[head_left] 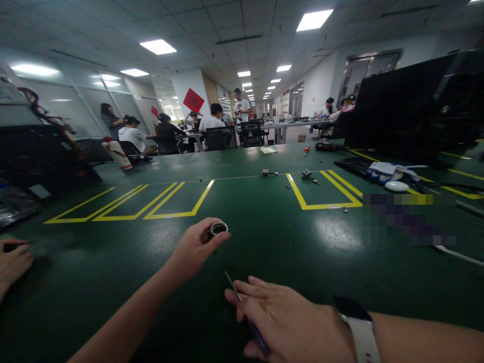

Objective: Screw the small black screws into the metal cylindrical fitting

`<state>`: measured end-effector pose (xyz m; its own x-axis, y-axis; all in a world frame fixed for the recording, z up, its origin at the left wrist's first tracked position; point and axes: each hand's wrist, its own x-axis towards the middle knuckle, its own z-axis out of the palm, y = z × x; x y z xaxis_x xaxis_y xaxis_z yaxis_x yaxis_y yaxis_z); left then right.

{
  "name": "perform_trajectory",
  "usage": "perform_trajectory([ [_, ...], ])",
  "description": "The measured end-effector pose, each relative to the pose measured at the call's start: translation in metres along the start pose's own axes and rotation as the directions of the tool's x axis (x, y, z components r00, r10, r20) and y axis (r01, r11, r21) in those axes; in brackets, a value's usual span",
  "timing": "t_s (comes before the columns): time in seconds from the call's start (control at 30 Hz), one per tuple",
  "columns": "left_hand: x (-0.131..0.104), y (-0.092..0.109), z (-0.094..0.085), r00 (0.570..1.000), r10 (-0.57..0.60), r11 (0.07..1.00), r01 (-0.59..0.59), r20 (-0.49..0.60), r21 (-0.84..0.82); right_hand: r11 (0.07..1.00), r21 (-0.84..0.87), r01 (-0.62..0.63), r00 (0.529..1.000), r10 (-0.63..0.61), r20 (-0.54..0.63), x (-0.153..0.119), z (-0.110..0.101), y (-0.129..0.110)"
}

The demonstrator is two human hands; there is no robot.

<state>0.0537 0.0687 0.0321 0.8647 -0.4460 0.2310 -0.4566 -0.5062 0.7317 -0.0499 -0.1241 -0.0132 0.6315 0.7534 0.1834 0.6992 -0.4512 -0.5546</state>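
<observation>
Above the green table, my left hand (194, 248) has its fingers wrapped round a small round metal part (218, 229), whose ringed open end faces up. My right hand (264, 315), lower and to the right, holds a thin screwdriver (257, 337) with a dark handle; its metal shaft points up and left toward my left hand without touching it. A watch is on my right wrist. Farther back on the table lie two metal parts with shafts, one (267, 172) near the middle and another (309, 175) beside the yellow tape.
Yellow tape (181, 216) marks the green table (242, 201). Small bits lie at the right, with gloves (391, 171), a white oval object (397, 186) and cables. A black monitor (401, 106) stands back right. Another person's hand (14, 264) rests at the left edge.
</observation>
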Motion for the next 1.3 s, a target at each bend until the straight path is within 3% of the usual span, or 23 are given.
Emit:
perform_trajectory([
  [0.23, -0.002, 0.009, 0.006, 0.994, -0.109, 0.989, 0.109, 0.007, -0.096, 0.975, -0.055, 0.216, 0.976, -0.214, 0.044, -0.011, -0.01, 0.005],
  [0.33, -0.003, 0.01, 0.009, 0.983, -0.179, 0.971, 0.184, 0.043, -0.156, 0.964, -0.12, 0.239, 0.971, -0.235, 0.047, -0.013, -0.01, 0.011],
  [0.43, -0.002, 0.009, 0.011, 0.978, -0.202, 0.953, 0.208, 0.05, -0.219, 0.971, -0.119, 0.208, 0.978, -0.207, 0.023, -0.014, -0.015, 0.02],
  [0.63, -0.004, 0.011, 0.018, 0.978, -0.203, 0.918, 0.206, 0.045, -0.34, 1.0, -0.001, 0.009, 0.995, -0.009, -0.103, -0.018, -0.032, 0.045],
  [0.8, -0.003, 0.025, 0.032, 0.959, -0.274, 0.799, 0.268, 0.072, -0.538, 0.996, 0.069, -0.063, 0.978, 0.075, -0.196, -0.021, -0.034, 0.052],
  [0.9, 0.001, 0.034, 0.044, 0.922, -0.374, 0.684, 0.348, 0.102, -0.641, 0.949, 0.285, -0.132, 0.922, 0.223, -0.316, -0.023, -0.036, 0.051],
  [1.0, 0.001, 0.04, 0.055, 0.892, -0.43, 0.569, 0.389, 0.141, -0.724, 0.814, 0.564, -0.139, 0.797, 0.43, -0.424, -0.029, -0.041, 0.053],
  [1.1, -0.002, 0.038, 0.062, 0.891, -0.424, 0.508, 0.382, 0.161, -0.772, 0.704, 0.706, -0.076, 0.677, 0.557, -0.482, -0.035, -0.043, 0.058],
  [1.17, -0.006, 0.034, 0.061, 0.899, -0.397, 0.523, 0.387, 0.185, -0.76, 0.673, 0.737, -0.055, 0.664, 0.576, -0.476, -0.036, -0.042, 0.059],
  [1.3, -0.01, 0.025, 0.058, 0.92, -0.354, 0.586, 0.36, 0.171, -0.726, 0.717, 0.689, -0.107, 0.726, 0.53, -0.438, -0.036, -0.039, 0.057],
])
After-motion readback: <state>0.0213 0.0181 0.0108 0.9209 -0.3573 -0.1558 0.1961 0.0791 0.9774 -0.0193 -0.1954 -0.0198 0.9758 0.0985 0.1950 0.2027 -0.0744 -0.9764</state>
